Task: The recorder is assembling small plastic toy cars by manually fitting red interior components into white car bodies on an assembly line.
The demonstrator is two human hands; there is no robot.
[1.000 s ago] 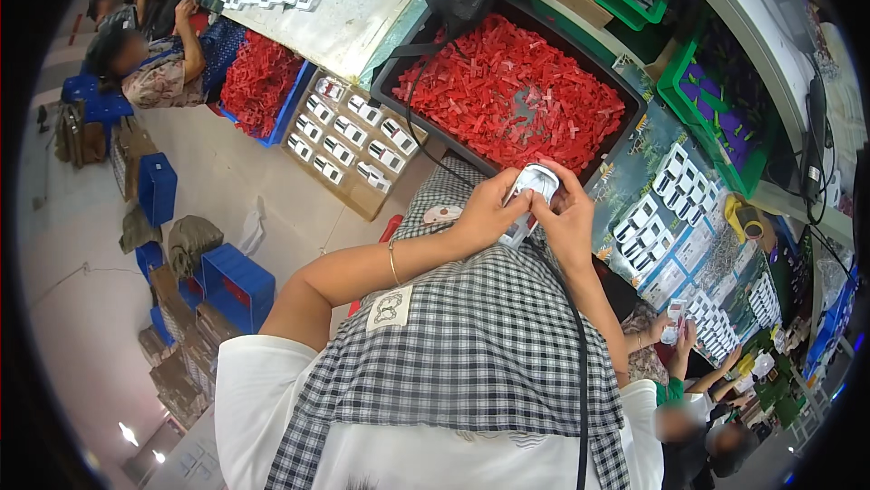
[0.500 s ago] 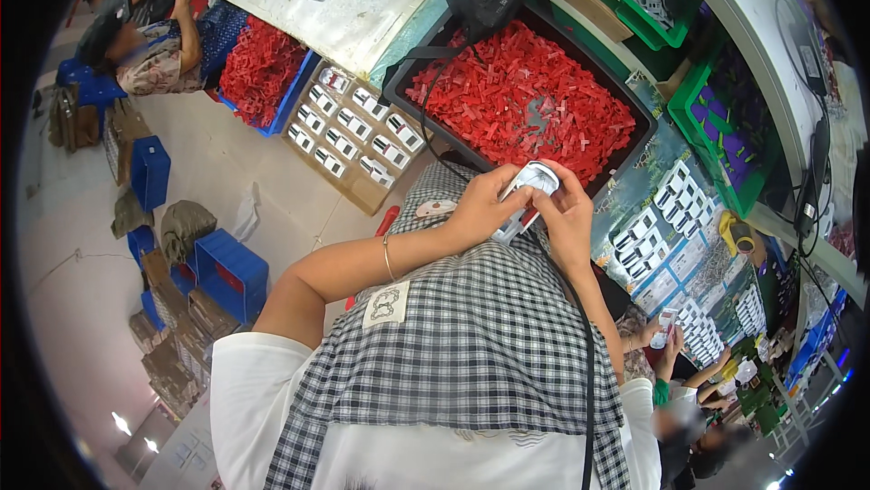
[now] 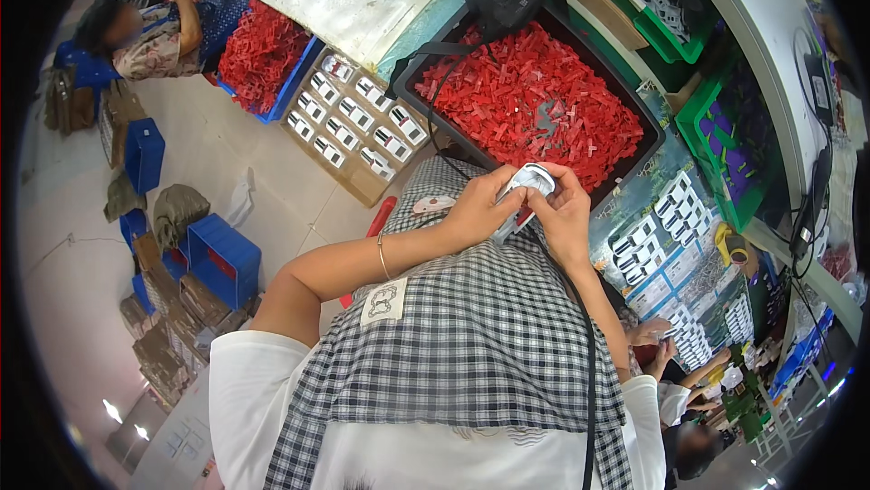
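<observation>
Over my checkered apron (image 3: 471,336), both hands hold one white plastic housing (image 3: 535,177), hollow and rounded at its far end. My left hand (image 3: 478,209) grips its left side, fingers closed round it. My right hand (image 3: 564,218) closes on the right side, thumb and fingertips bent over the opening. A small red piece (image 3: 524,216) shows in the housing between my hands; my fingers partly cover it. Just beyond my hands stands a black bin (image 3: 654,135) heaped with red plastic strips (image 3: 535,91).
A cardboard tray (image 3: 367,189) of white housings lies left of the bin. Rows of white housings (image 3: 681,209) stand on the table at right, beside a green crate (image 3: 693,128) with purple pieces. A black cable (image 3: 589,381) runs down over my apron. Co-workers sit far left and lower right.
My hands stay on the housing with only a slight shift of the right thumb and fingers. The view has turned a little. A co-worker's hands at lower right have moved.
</observation>
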